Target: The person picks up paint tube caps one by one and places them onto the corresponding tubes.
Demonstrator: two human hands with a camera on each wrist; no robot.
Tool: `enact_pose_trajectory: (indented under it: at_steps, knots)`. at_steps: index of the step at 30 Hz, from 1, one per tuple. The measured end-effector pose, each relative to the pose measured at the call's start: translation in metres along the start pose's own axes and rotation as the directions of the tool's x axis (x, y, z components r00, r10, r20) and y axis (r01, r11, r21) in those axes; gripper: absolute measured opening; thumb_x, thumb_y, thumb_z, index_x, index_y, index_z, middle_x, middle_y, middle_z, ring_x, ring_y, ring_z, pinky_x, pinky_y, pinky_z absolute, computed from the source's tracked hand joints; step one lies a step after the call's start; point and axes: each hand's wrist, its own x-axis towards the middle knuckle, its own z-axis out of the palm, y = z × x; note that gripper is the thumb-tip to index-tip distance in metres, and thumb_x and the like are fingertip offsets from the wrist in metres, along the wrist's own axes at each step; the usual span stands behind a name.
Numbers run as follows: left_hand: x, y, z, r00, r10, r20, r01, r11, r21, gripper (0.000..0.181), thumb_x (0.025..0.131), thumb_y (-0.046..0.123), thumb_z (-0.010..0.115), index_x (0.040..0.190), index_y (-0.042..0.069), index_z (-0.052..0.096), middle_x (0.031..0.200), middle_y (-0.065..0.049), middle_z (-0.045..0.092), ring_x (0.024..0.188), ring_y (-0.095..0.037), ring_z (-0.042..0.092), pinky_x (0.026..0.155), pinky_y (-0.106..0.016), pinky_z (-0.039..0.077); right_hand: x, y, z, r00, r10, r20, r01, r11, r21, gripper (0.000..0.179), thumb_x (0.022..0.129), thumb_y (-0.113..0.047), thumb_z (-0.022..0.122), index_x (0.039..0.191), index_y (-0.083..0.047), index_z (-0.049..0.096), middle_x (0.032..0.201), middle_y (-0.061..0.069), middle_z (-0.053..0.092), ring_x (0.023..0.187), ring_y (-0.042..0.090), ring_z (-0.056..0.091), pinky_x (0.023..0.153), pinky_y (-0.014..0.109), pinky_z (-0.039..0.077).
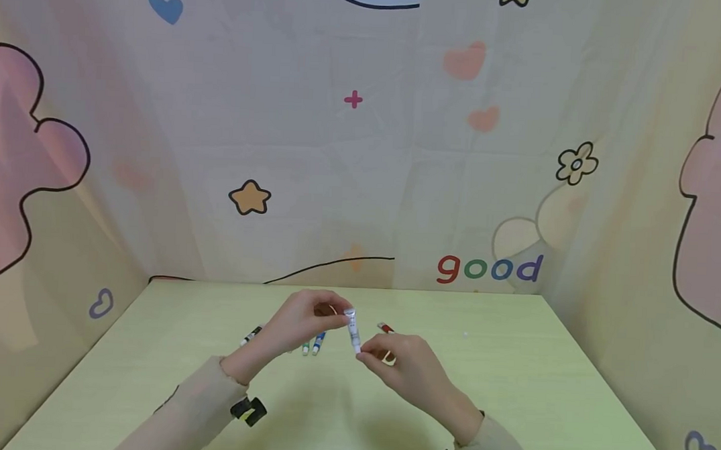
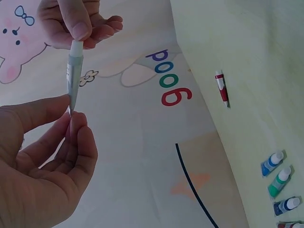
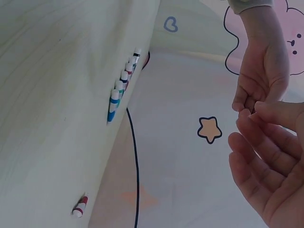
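A small white paint tube [image 1: 352,329] is held up above the table, cap end down in the head view. My left hand [image 1: 300,324] pinches its flat tail end between thumb and fingers. At the other end, my right hand [image 1: 411,371] pinches the white cap [image 2: 76,48]. In the left wrist view, my left hand [image 2: 52,156] grips the flat tail, with the tube's pale label side showing. My right hand [image 3: 275,156] hides the tube in the right wrist view.
Several paint tubes lie in a row on the table [image 1: 510,392], among them a blue tube [image 3: 113,107], a green tube [image 2: 279,182] and a black-banded tube [image 1: 251,336]. A red tube [image 2: 222,89] lies apart from them. A printed cloth [image 1: 317,116] hangs behind.
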Motion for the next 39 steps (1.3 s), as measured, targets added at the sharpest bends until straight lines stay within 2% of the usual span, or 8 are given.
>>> enact_pose_trajectory:
  at_steps: [4,10,15,23,30,33,35,39]
  knots:
    - [0.009,-0.008,0.001,0.999,-0.019,0.033,0.018,0.999,0.035,0.019,0.094,0.021,0.073,0.108,0.01,0.075,0.089,0.004,0.069,0.078,-0.015,0.063,0.07,-0.032,0.053,0.002,0.007,0.004,0.996,0.073,0.041,-0.073,0.997,-0.008,0.005,0.093,-0.019,0.075,0.091,-0.014,0.076,0.077,-0.014,0.07,0.069,-0.002,0.06,0.064,0.023,0.052]
    - [0.021,-0.018,0.001,0.998,-0.025,0.065,0.021,0.998,0.062,0.016,0.093,0.015,0.073,0.106,0.007,0.076,0.094,0.002,0.071,0.082,-0.014,0.063,0.075,-0.031,0.054,0.008,0.016,0.011,0.984,0.145,0.1,-0.14,0.988,-0.061,0.004,0.092,-0.019,0.075,0.091,-0.015,0.076,0.075,-0.014,0.068,0.065,-0.002,0.056,0.06,0.022,0.048]
    - [0.032,-0.032,0.003,0.995,-0.044,0.094,0.036,0.996,0.087,0.015,0.094,0.016,0.073,0.105,0.006,0.077,0.097,0.0,0.073,0.085,-0.014,0.066,0.078,-0.031,0.056,0.013,0.023,0.02,0.969,0.198,0.148,-0.183,0.977,-0.109,0.006,0.093,-0.021,0.074,0.092,-0.016,0.076,0.075,-0.014,0.067,0.065,0.0,0.055,0.059,0.022,0.047]
    - [0.041,-0.051,0.004,0.99,-0.081,0.118,0.07,0.993,0.091,0.013,0.094,0.013,0.072,0.101,0.004,0.077,0.096,-0.003,0.074,0.085,-0.015,0.066,0.078,-0.033,0.056,0.019,0.035,0.035,0.954,0.236,0.187,-0.2,0.961,-0.191,0.008,0.094,-0.022,0.072,0.093,-0.015,0.075,0.073,-0.012,0.065,0.062,0.002,0.052,0.057,0.023,0.044]
    - [0.048,-0.065,0.009,0.987,-0.132,0.097,0.12,0.986,0.117,0.012,0.096,0.012,0.07,0.101,0.005,0.077,0.096,-0.004,0.073,0.085,-0.016,0.066,0.079,-0.033,0.056,0.024,0.042,0.042,0.945,0.264,0.196,-0.228,0.955,-0.189,0.009,0.095,-0.023,0.072,0.093,-0.014,0.075,0.073,-0.011,0.065,0.06,0.004,0.049,0.055,0.023,0.043]
    - [0.05,-0.07,0.011,0.986,-0.135,0.098,0.123,0.984,0.126,0.012,0.096,0.012,0.069,0.1,0.004,0.077,0.095,-0.004,0.074,0.085,-0.019,0.067,0.078,-0.034,0.056,0.025,0.046,0.046,0.944,0.263,0.202,-0.225,0.955,-0.192,0.01,0.095,-0.023,0.072,0.093,-0.014,0.075,0.074,-0.01,0.066,0.059,0.004,0.049,0.054,0.023,0.042]
    - [0.053,-0.073,0.012,0.985,-0.134,0.104,0.121,0.984,0.128,0.012,0.096,0.011,0.069,0.099,0.003,0.077,0.095,-0.005,0.074,0.087,-0.024,0.068,0.078,-0.034,0.056,0.025,0.049,0.049,0.943,0.262,0.204,-0.223,0.955,-0.196,0.01,0.095,-0.023,0.072,0.092,-0.013,0.075,0.074,-0.009,0.067,0.059,0.004,0.049,0.056,0.024,0.043]
    - [0.057,-0.081,0.014,0.984,-0.142,0.109,0.126,0.982,0.144,0.012,0.096,0.011,0.069,0.097,0.002,0.077,0.092,-0.005,0.074,0.087,-0.027,0.069,0.077,-0.033,0.056,0.026,0.056,0.056,0.942,0.261,0.211,-0.217,0.954,-0.208,0.01,0.095,-0.021,0.072,0.091,-0.013,0.076,0.074,-0.009,0.068,0.055,0.002,0.048,0.074,0.034,0.048]
